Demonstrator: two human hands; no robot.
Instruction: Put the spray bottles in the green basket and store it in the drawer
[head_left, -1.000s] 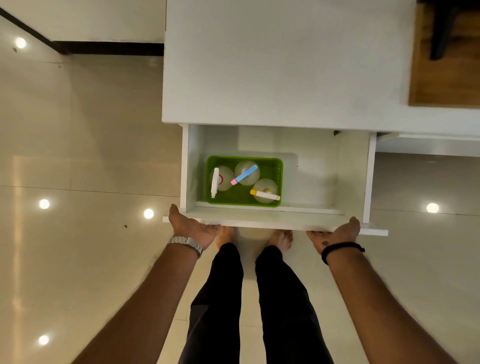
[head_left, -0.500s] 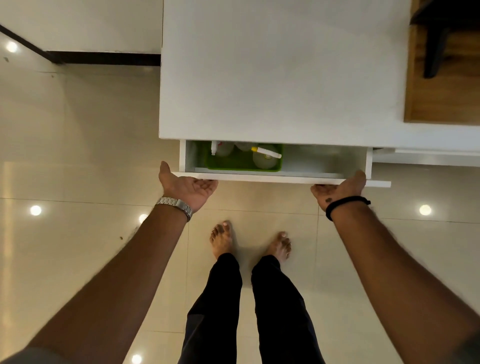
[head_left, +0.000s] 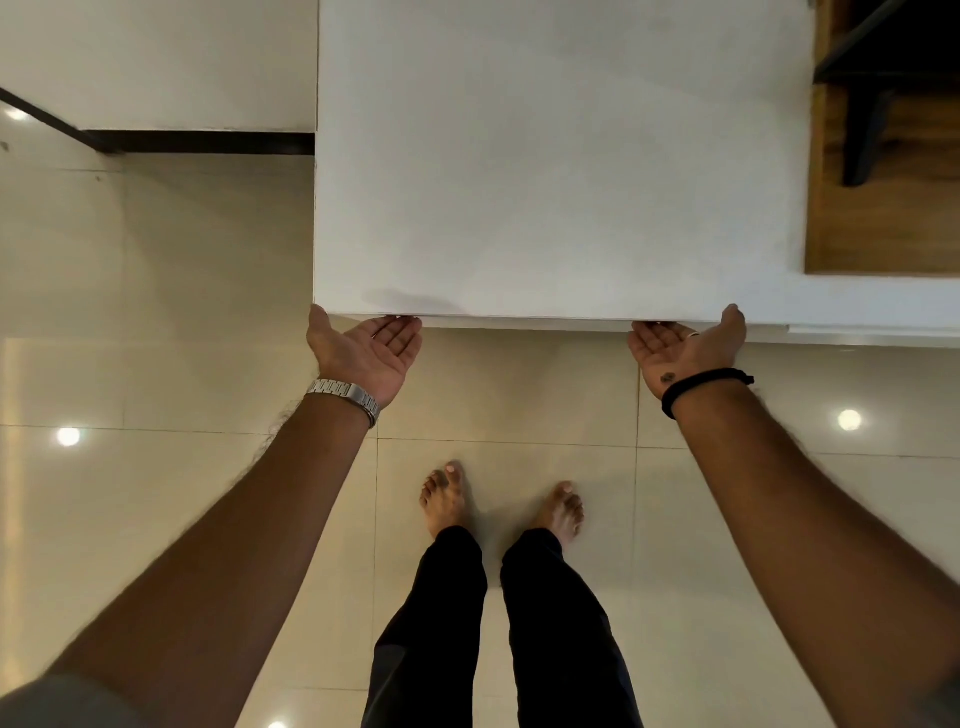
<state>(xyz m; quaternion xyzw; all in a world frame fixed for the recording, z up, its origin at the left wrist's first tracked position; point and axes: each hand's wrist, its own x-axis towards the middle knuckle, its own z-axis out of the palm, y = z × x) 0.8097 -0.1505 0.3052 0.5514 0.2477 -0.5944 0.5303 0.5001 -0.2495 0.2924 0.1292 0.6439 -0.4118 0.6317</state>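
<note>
The drawer is pushed in under the white cabinet top (head_left: 561, 171); only a thin strip of its front edge (head_left: 524, 323) shows. The green basket and the spray bottles are hidden inside. My left hand (head_left: 366, 347) rests palm up at the left end of the drawer front, fingertips touching it, fingers apart and empty. My right hand (head_left: 685, 347) does the same at the right end, also empty.
Glossy beige floor tiles (head_left: 156, 467) spread around the cabinet. My bare feet (head_left: 498, 506) stand a short step back from it. A wooden surface with a black frame (head_left: 883, 171) lies at the right. A white wall with a dark skirting (head_left: 197, 141) is at the left.
Both hands pushed the drawer in from wide open to shut. The green basket with the spray bottles went out of sight under the cabinet top. My feet now stand farther from the cabinet.
</note>
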